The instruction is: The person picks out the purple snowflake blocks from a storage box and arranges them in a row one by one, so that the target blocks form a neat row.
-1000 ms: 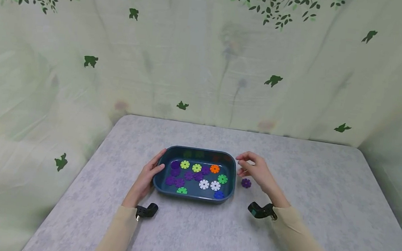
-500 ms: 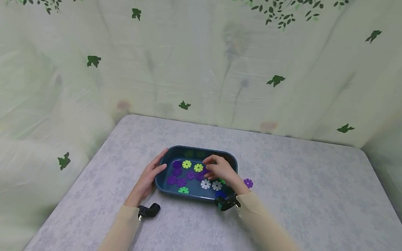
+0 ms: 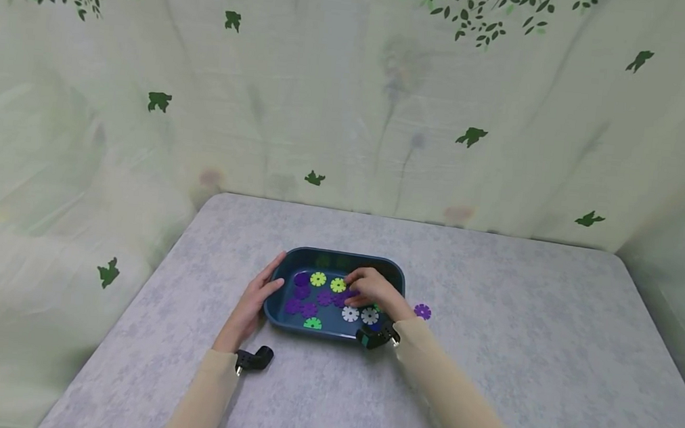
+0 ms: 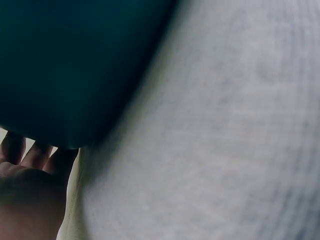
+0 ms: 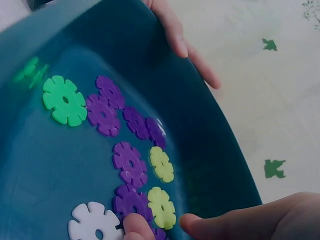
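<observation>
A dark blue-green tray [image 3: 315, 334] holds several flower-shaped interlocking discs. My left hand [image 3: 249, 304] grips its left end, thumb over the rim and fingers along the outside. In the left wrist view, fingers [image 4: 37, 155] show against the tray's outer wall. My right hand [image 3: 377, 292] reaches inside the tray with bent fingers. In the right wrist view its fingertips stand apart around a yellow disc [image 5: 161, 207], one overlapping a purple disc [image 5: 131, 197]. A white disc [image 5: 95, 225] lies close by. Part of the tray's right side is hidden under this hand.
One purple disc [image 3: 422, 311] lies on the grey table [image 3: 521, 338] just outside the tray's right end. A green disc [image 5: 65, 101] lies in the tray. A pale curtain [image 3: 352, 106] with leaf prints hangs behind the table.
My right hand has moved left from beside the tray to inside it, then stayed there with its fingers dipping slightly. The left hand keeps its grip on the tray.
</observation>
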The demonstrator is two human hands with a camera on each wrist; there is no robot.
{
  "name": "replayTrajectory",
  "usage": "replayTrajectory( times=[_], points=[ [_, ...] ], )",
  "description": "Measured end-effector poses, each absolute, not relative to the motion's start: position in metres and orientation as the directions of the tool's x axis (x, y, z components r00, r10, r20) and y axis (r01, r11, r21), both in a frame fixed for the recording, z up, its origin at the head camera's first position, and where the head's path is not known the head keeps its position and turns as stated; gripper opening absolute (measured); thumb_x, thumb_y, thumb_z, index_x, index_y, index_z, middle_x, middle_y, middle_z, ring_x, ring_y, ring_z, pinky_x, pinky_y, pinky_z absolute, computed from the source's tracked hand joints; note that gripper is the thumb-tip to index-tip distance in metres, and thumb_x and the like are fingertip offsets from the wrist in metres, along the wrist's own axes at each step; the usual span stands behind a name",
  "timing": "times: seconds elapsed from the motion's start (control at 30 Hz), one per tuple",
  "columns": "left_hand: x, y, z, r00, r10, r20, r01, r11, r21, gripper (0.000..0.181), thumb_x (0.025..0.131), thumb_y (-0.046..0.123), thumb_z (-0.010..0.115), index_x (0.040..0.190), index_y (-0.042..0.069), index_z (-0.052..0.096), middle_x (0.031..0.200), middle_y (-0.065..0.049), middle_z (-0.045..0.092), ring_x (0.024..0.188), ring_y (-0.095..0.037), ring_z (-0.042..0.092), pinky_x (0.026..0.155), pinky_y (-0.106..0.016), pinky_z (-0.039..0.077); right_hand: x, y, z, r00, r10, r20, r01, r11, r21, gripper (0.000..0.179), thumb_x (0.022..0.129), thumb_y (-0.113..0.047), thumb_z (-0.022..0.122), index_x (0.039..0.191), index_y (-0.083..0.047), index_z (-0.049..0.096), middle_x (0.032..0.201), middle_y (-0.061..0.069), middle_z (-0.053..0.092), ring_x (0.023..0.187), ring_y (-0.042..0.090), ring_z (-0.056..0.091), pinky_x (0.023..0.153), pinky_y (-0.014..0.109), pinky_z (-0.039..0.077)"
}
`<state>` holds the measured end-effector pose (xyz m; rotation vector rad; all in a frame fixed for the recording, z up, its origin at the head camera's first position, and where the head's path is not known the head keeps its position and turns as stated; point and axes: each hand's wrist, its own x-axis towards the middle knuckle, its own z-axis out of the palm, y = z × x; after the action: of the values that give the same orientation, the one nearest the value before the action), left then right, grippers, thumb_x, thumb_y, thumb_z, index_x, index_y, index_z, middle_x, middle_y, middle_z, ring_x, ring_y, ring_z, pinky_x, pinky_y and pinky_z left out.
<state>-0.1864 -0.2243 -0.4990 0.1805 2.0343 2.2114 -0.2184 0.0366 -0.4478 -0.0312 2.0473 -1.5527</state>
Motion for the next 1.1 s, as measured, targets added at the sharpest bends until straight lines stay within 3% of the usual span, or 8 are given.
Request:
replayTrajectory(
  times=[0.37, 0.53, 0.77, 0.97, 1.1],
  points=[
    [-0.177, -0.219, -0.478, -0.983, 0.181, -0.011, -0.024, -0.069, 0.997, 0.054, 0.101, 0.006, 0.045, 0.152, 0.007, 0.026, 0.157, -0.006, 0.018, 0.144, -0.019, 0.01, 0.114, -0.041, 0.005, -0.222, 0.04, -0.449, -0.86, -0.326, -0.393, 0.232, 0.436, -0.87, 0.012, 0.092, 0.006, 0.053, 0.097, 0.011, 0.063, 0.078, 0.015, 0.064, 0.056, 0.014, 0.06, 0.058, 0.028, 0.054],
    [-0.183, -0.224, -0.495, -0.985, 0.173, 0.01, -0.004, -0.081, 0.997, 0.053, 0.101, 0.01, 0.046, 0.152, 0.013, 0.029, 0.157, -0.001, 0.021, 0.143, -0.015, 0.011, 0.114, -0.039, 0.005, -0.222, 0.051, -0.443, -0.868, -0.388, -0.311, 0.136, 0.415, -0.899, 0.013, 0.095, -0.001, 0.054, 0.099, 0.009, 0.062, 0.079, 0.014, 0.061, 0.055, 0.012, 0.054, 0.056, 0.027, 0.051],
    [-0.187, -0.224, -0.503, -0.985, 0.172, 0.027, 0.013, -0.078, 0.997, 0.053, 0.101, 0.012, 0.047, 0.151, 0.016, 0.03, 0.156, 0.001, 0.022, 0.143, -0.013, 0.012, 0.114, -0.039, 0.006, -0.221, 0.084, -0.434, -0.866, -0.467, -0.179, 0.064, 0.252, -0.966, 0.017, 0.098, -0.009, 0.054, 0.107, 0.004, 0.059, 0.086, 0.012, 0.06, 0.065, 0.016, 0.056, 0.069, 0.04, 0.054],
    [-0.187, -0.224, -0.504, -0.985, 0.171, 0.025, 0.013, -0.075, 0.997, 0.053, 0.101, 0.013, 0.047, 0.152, 0.015, 0.03, 0.157, 0.001, 0.022, 0.143, -0.014, 0.012, 0.114, -0.041, 0.006, -0.214, 0.128, -0.433, -0.907, -0.404, -0.121, 0.039, 0.207, -0.978, 0.021, 0.098, -0.01, 0.054, 0.111, 0.006, 0.057, 0.087, 0.012, 0.058, 0.067, 0.017, 0.054, 0.063, 0.029, 0.051],
    [-0.187, -0.223, -0.503, -0.986, 0.164, 0.021, 0.008, -0.082, 0.997, 0.053, 0.102, 0.014, 0.047, 0.152, 0.015, 0.03, 0.157, 0.0, 0.022, 0.143, -0.015, 0.012, 0.114, -0.041, 0.006, -0.21, 0.162, -0.443, -0.93, -0.345, -0.126, 0.056, 0.207, -0.977, 0.024, 0.097, -0.01, 0.054, 0.113, 0.009, 0.055, 0.084, 0.01, 0.057, 0.067, 0.015, 0.053, 0.064, 0.03, 0.052]
  ],
)
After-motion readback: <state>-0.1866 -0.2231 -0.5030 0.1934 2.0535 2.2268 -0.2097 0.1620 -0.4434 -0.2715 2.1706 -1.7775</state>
